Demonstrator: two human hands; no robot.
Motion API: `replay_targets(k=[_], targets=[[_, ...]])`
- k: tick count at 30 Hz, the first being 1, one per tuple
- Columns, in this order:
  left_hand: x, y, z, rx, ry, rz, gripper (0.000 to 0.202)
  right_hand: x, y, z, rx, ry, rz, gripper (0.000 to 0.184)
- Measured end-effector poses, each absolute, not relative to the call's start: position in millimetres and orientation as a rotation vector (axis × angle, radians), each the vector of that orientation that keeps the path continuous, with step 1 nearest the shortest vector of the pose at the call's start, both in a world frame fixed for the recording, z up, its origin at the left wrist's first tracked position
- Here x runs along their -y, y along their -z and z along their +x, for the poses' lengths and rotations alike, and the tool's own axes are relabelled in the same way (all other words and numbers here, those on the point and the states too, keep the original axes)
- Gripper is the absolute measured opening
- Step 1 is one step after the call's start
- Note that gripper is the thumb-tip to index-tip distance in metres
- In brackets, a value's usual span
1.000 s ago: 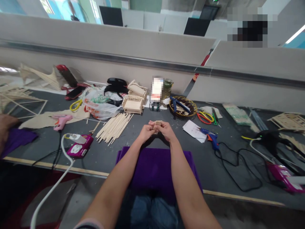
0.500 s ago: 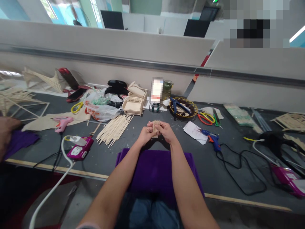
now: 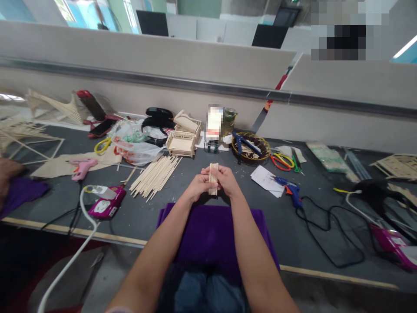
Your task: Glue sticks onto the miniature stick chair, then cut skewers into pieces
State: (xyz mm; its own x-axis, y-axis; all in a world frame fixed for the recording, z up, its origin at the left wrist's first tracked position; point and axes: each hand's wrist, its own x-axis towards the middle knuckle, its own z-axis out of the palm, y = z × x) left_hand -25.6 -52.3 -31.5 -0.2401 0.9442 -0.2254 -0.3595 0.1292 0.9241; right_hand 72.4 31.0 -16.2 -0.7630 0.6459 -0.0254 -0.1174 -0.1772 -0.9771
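Observation:
Held upright between both hands is a small flat bundle of short wooden sticks (image 3: 213, 179), a little above the dark worktable (image 3: 241, 187). My left hand (image 3: 199, 184) is closed on the bundle's left side. On its right side my right hand (image 3: 226, 177) grips it too, thumb across the front. Whether the sticks are glued or loose I cannot tell. Left of my hands lies a spread pile of longer wooden sticks (image 3: 155, 177). A folded purple cloth (image 3: 208, 234) lies below my forearms at the table's edge.
A pink glue gun (image 3: 83, 167) and a magenta power strip (image 3: 107, 204) are on the left; a blue glue gun (image 3: 291, 189) with a looping cord is on the right. Behind stand a small wooden stick model (image 3: 181, 144) and a wicker basket (image 3: 265, 152) with pliers. Another person's hand (image 3: 9, 176) shows far left.
The stick bundle has turned slightly and more of its front and lower end shows between my hands. The view has shifted a little; both hands keep their grip.

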Motion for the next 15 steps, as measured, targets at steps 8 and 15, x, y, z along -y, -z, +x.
replay_targets(k=[8, 15], targets=[[44, 38, -31, -1.397, -1.462, 0.974, 0.036, -29, 11, 74, 1.587, -1.854, -0.441, 0.030], [39, 44, -33, -1.456, -1.452, 0.985, 0.041, -33, 20, 71, 1.590, -1.811, -0.441, 0.031]])
